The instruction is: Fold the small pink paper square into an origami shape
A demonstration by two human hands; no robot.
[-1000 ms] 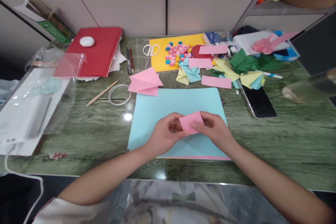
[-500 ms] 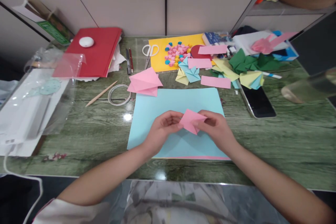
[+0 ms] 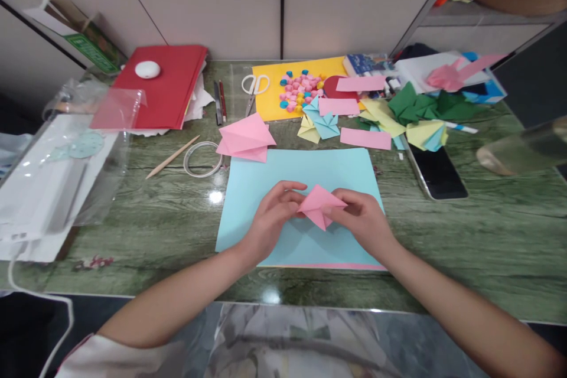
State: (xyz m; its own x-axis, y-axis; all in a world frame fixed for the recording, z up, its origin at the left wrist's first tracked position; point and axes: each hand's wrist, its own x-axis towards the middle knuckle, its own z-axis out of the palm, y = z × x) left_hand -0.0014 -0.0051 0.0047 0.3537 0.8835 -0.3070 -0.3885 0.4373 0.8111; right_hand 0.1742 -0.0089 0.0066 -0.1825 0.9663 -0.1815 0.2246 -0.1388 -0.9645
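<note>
A small folded pink paper (image 3: 318, 205) is held up over the light blue sheet (image 3: 261, 174). My right hand (image 3: 361, 215) grips its right side, thumb on the front face and fingers behind. At the paper's left corner, my left hand (image 3: 277, 212) pinches it between thumb and fingers, with the index finger raised off it. The blue sheet lies on other coloured sheets whose pink edge shows at the front. Folded pink papers (image 3: 246, 137) overlap the sheet's back left corner.
Behind are scissors (image 3: 256, 84), small pink, blue and yellow pieces (image 3: 299, 91) on a yellow sheet, and pink strips (image 3: 365, 138). A phone (image 3: 438, 174) lies right; a tape roll (image 3: 202, 159), wooden stick (image 3: 172, 157) and red folder (image 3: 155, 94) lie left.
The pink paper has tilted and its folds now stand out more at the bottom. My left index finger has lifted, and the left hand has shifted slightly left.
</note>
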